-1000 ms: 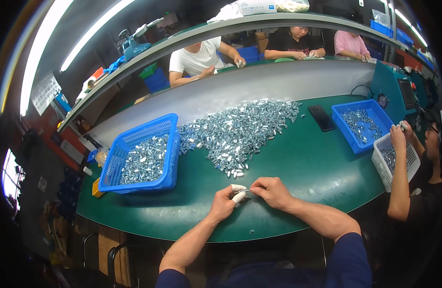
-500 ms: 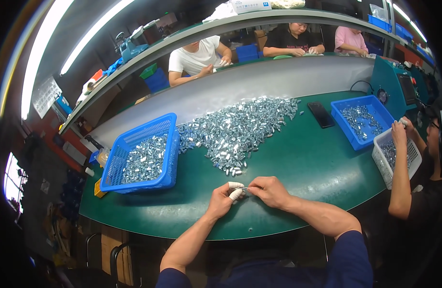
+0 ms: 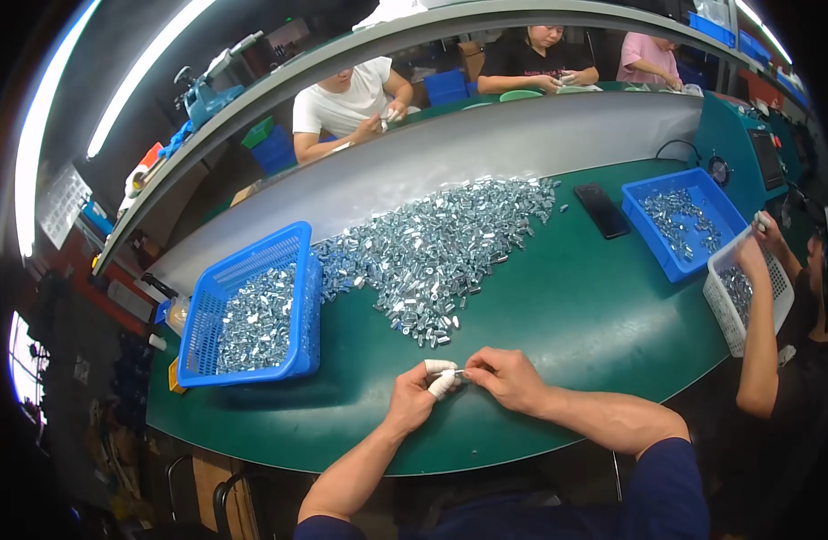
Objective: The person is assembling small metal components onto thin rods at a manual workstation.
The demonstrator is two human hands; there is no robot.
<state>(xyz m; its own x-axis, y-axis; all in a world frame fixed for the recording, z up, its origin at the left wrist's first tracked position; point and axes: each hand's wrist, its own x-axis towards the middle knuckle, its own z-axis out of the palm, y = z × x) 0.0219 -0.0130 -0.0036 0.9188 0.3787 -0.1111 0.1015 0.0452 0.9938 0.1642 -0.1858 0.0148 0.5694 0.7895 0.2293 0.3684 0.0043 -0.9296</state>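
Note:
My left hand (image 3: 412,400), with white wraps on its thumb and forefinger, pinches a small silvery metal piece (image 3: 460,372) over the near part of the table. My right hand (image 3: 513,382) is closed at the other end of it, thumb and forefinger pressed together. Whether the right fingers hold this same piece or a thin pin against it is too small to tell. Just beyond both hands spreads a heap of small shiny metal cylinders (image 3: 441,261). A blue perforated basket (image 3: 308,346), holding more of them, stands to the left.
A dark phone (image 3: 601,211) lies right of the heap. Beyond it are a blue tray (image 3: 681,270) of metal pieces and a white basket (image 3: 727,317) with a co-worker's arm (image 3: 758,342) over it. A grey partition (image 3: 540,139) and overhead shelf (image 3: 342,52) separate me from other people.
The whole view has shifted slightly, so the blue basket appears lower and further left. My hands remain together at the metal piece. The co-worker's nearer hand has lowered toward the white basket.

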